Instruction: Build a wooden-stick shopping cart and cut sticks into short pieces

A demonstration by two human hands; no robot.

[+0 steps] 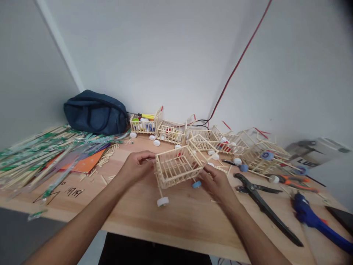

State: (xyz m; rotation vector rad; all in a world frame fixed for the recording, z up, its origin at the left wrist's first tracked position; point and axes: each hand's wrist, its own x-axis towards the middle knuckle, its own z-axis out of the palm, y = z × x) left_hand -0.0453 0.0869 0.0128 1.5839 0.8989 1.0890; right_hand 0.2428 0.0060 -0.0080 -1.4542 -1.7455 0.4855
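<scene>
Wooden cart (180,177) between left hand (136,167) and right hand (219,183), 1 grasping each end.

blue tool (311,217): cut by right edge; lettered package (313,152): blurred; left hand (138,167): partly hidden by stick cart (182,176)

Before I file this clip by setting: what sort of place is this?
Probably a craft workspace, judging by the miniature wooden shopping carts, wrapped wooden sticks and apparent blue glue gun.

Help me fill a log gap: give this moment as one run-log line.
left hand: holds stick cart, left end | right hand: holds its right end | behind: row of carts | back left: blue bag
</scene>
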